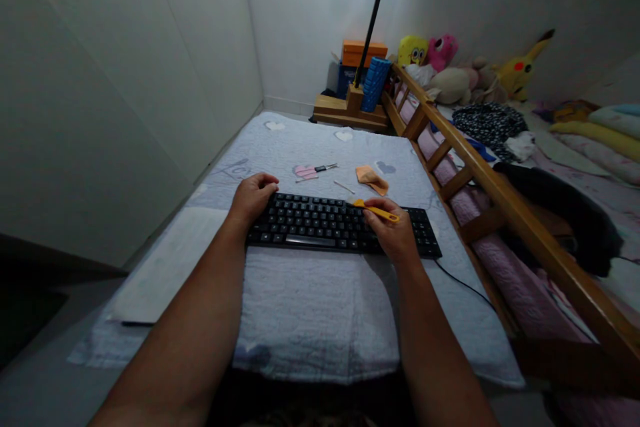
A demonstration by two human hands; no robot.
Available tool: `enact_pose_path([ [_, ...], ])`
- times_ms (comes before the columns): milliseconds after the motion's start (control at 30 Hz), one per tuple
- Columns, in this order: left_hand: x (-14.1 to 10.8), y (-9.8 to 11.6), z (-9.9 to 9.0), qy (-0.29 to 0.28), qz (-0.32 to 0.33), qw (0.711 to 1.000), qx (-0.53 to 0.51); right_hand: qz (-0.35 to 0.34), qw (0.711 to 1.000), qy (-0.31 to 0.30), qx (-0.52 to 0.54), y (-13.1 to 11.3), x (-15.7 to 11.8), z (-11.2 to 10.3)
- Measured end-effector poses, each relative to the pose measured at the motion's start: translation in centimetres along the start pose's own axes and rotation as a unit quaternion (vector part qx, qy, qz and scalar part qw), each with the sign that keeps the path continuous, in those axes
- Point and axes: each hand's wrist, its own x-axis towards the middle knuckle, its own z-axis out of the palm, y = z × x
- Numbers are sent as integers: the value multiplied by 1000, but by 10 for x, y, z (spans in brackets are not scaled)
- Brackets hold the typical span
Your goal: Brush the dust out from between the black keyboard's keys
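Note:
A black keyboard (pixel 310 220) lies flat on the cloth-covered surface, its cable leaving at the right. My left hand (pixel 251 199) grips its upper left end, fingers curled over the edge. In my right hand (pixel 393 230) is a small brush with a yellow handle (pixel 384 213), pinched between thumb and fingers. The brush's dark head meets the top rows of keys, right of the middle. Beyond the keyboard are a cotton swab (pixel 344 186), a folded orange cloth (pixel 371 179) and a small tool with a black grip and metal prongs (pixel 326 167).
A pale patterned cloth (pixel 305 307) covers the surface. Along the right runs a wooden bed rail (pixel 500 193), with bedding and plush toys behind it. A lamp pole (pixel 375 10), a blue roller (pixel 375 85) and an orange box (pixel 363 52) stand at the back. A white flat panel (pixel 165 260) lies left.

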Motion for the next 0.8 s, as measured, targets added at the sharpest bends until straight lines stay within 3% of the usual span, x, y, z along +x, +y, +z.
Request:
enact_pose_path([
  [267,0,0,0,-2,-3,1000,0,-60,991,5,-117,-2,-1,3],
  [800,0,-1,0,-1,4,1000,4,10,998,-56,-23,-12,-1,-5],
])
